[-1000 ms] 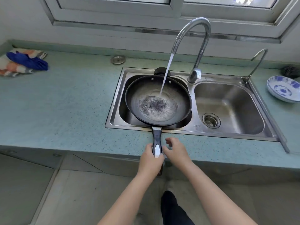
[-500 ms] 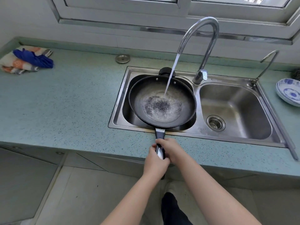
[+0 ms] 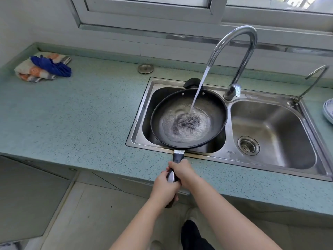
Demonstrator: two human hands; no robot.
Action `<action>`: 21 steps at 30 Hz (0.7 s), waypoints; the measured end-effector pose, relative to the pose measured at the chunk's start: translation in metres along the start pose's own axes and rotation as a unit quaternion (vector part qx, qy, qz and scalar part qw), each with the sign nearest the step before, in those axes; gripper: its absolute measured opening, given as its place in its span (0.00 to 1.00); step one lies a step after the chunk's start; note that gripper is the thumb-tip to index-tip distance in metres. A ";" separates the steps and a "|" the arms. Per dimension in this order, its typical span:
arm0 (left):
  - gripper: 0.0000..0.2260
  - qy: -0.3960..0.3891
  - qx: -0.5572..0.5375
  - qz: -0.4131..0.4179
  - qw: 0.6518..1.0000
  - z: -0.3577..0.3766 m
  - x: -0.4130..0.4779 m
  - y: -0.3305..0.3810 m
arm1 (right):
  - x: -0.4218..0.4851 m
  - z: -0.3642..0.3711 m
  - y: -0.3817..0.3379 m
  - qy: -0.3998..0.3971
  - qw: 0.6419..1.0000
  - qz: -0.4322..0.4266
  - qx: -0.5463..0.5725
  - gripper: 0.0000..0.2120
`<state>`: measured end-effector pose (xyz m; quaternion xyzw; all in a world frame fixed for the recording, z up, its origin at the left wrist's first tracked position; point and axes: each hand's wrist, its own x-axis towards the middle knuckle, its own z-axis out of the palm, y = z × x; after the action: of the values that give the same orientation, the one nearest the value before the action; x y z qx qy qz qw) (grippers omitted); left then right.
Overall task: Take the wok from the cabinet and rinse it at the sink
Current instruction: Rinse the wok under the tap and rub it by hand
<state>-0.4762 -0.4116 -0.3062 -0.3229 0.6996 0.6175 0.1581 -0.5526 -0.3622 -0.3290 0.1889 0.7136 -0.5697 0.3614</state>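
The black wok (image 3: 214, 112) sits over the left basin of the steel double sink (image 3: 142, 112), its long dark handle (image 3: 177, 156) sticking out over the counter edge toward me. Water streams from the curved chrome faucet (image 3: 239, 56) into the wok and pools foaming in its bottom. My left hand (image 3: 164, 188) grips the near end of the handle. Just ahead of it, my right hand (image 3: 182, 171) is wrapped round the same handle, closer to the pan.
The right basin (image 3: 270, 127) holds only a drain strainer. A small second tap (image 3: 313, 82) stands at the sink's far right, a blue-patterned plate (image 3: 328, 112) beyond it. Folded cloths (image 3: 43, 68) lie at the counter's far left, a metal sink plug (image 3: 145, 68) behind the sink.
My right hand, open beside the handle a second ago, has closed round it in front of my left hand. Water keeps running and the pool in the wok has spread.
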 end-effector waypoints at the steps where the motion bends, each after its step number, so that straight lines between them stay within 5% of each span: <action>1: 0.08 -0.004 -0.010 -0.004 1.000 -0.003 0.000 -0.001 | 0.001 0.002 0.000 0.013 1.000 -0.006 -0.026 0.13; 8: 0.13 -0.011 -0.015 -0.008 1.000 -0.008 0.008 -0.009 | 0.003 0.004 0.000 0.010 0.999 -0.014 -0.033 0.12; 21: 0.08 -0.009 -0.014 0.033 0.999 0.030 0.000 -0.004 | -0.003 -0.043 0.001 -0.148 0.973 0.054 0.168 0.10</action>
<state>-0.4787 -0.3826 -0.3149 -0.2960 0.7000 0.6348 0.1393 -0.5634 -0.3209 -0.3236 0.1991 0.5351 -0.6826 0.4562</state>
